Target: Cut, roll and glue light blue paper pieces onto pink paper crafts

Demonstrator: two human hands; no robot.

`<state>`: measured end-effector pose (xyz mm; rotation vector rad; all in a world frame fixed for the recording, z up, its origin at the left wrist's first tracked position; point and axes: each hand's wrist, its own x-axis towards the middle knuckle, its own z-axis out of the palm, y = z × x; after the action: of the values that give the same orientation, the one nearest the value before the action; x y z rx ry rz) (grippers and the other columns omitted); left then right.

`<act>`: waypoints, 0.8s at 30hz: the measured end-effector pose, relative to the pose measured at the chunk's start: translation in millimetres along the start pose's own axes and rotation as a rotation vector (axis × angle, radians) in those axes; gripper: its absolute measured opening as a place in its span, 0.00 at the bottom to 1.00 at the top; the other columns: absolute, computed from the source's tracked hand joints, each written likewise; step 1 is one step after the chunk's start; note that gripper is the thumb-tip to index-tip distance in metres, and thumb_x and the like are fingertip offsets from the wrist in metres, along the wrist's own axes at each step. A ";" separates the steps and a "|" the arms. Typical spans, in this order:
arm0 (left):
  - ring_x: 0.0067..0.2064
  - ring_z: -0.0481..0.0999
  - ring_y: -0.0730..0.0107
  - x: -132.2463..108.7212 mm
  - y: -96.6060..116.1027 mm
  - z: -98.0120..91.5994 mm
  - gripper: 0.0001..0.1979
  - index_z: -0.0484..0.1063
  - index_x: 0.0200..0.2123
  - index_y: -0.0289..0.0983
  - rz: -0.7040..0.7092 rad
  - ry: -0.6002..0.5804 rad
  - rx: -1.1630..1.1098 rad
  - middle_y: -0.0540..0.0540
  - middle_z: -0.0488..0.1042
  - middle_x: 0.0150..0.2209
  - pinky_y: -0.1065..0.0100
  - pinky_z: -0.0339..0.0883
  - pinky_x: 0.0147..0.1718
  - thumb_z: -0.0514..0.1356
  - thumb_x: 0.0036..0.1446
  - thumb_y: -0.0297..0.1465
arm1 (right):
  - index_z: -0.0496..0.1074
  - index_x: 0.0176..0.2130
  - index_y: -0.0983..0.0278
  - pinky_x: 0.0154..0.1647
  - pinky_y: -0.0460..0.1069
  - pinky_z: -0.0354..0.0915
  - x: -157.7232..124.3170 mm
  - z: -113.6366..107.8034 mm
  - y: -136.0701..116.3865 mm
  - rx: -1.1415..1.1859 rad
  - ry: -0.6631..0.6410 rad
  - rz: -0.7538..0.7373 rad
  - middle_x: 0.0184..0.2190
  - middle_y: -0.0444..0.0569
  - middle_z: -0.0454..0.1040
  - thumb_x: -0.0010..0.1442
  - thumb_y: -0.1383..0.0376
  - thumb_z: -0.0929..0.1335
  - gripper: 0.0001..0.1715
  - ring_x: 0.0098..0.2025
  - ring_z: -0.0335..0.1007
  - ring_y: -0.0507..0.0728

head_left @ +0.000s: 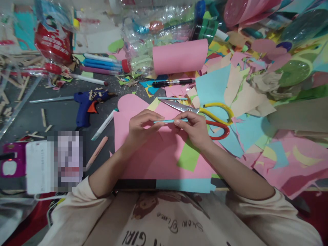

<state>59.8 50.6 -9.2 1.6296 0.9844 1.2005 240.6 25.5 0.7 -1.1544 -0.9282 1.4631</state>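
Note:
My left hand (pixel 140 129) and my right hand (pixel 192 129) pinch a thin, tightly rolled light-blue paper stick (pixel 169 121) between them, one hand at each end, held level over a pink paper sheet (pixel 153 160). Both hands have their fingers curled closed on the stick. Just beyond my right hand lie scissors (pixel 205 114) with one yellow and one red handle, blades pointing left. A second thin blue paper roll (pixel 172 98) rests above the blades.
A blue glue gun (pixel 87 104) lies to the left, with markers (pixel 102 63) and a black pen (pixel 173 82) farther back. A rolled pink sheet (pixel 180 56), plastic bottles (pixel 153 30) and many coloured paper scraps (pixel 246 102) crowd the back and right. A phone (pixel 55 165) sits near left.

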 end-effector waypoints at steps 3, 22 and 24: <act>0.32 0.80 0.70 -0.1 -2.1 -0.8 0.08 0.79 0.27 0.39 0.051 -0.006 0.023 0.47 0.81 0.29 0.70 0.73 0.30 0.70 0.52 0.37 | 0.74 0.24 0.63 0.20 0.46 0.67 0.1 -0.9 1.9 0.011 0.003 -0.014 0.18 0.40 0.72 0.47 0.53 0.77 0.18 0.19 0.67 0.48; 0.34 0.80 0.71 0.3 2.7 -2.2 0.04 0.82 0.32 0.41 0.000 -0.019 0.015 0.47 0.82 0.31 0.71 0.74 0.33 0.69 0.53 0.34 | 0.81 0.33 0.60 0.27 0.47 0.73 -1.5 -3.2 3.6 0.009 -0.045 0.007 0.23 0.43 0.77 0.47 0.52 0.78 0.17 0.24 0.73 0.50; 0.33 0.80 0.71 0.4 2.6 -1.9 0.05 0.82 0.31 0.41 -0.033 -0.019 0.013 0.46 0.82 0.31 0.71 0.74 0.32 0.69 0.53 0.35 | 0.82 0.31 0.59 0.26 0.47 0.73 -1.8 -2.2 2.0 0.052 -0.048 0.032 0.22 0.42 0.77 0.46 0.54 0.78 0.14 0.24 0.73 0.50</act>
<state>58.4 50.4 -6.3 1.6262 1.0047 1.1571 242.2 23.3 -1.4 -1.1048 -0.9030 1.5384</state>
